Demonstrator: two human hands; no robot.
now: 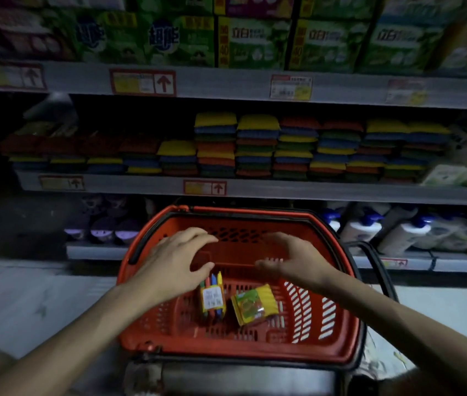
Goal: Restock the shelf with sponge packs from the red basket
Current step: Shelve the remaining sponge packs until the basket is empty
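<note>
We see a red plastic basket (238, 351) with holes in its sides, low in the middle of the frame. It has a black handle (140, 244) lying along its left rim.

Two packs lie on the floor of the basket. A small sponge pack with a white label (212, 298) stands on its edge, a bit left of the middle. Its sponges are yellow, blue, green and red. Just to the right of it lies a sponge pack in a yellow and green wrapper (255, 305), tipped to one side. The two packs are near each other.

Both bare arms reach in from the bottom corners of the frame. The left hand (173, 260) hangs over the basket with its fingers spread out and a little bent. It holds nothing. Its thumb is close above the pack with the white label, but we cannot tell if it touches. The right hand (295, 260) hangs over the right half of the basket, with loose, open fingers and nothing in it.

Across the middle of the frame runs a grey metal shelf (283, 191) with a red price tag (205, 187) on its edge. On it sit stacks of flat sponge packs (255, 147) in yellow, blue, green and orange. The stacks on the left are lower than the ones in the middle.

At the top of the frame are big green boxes (255, 41). At the lower right stand white bottles with blue caps (403, 232).
</note>
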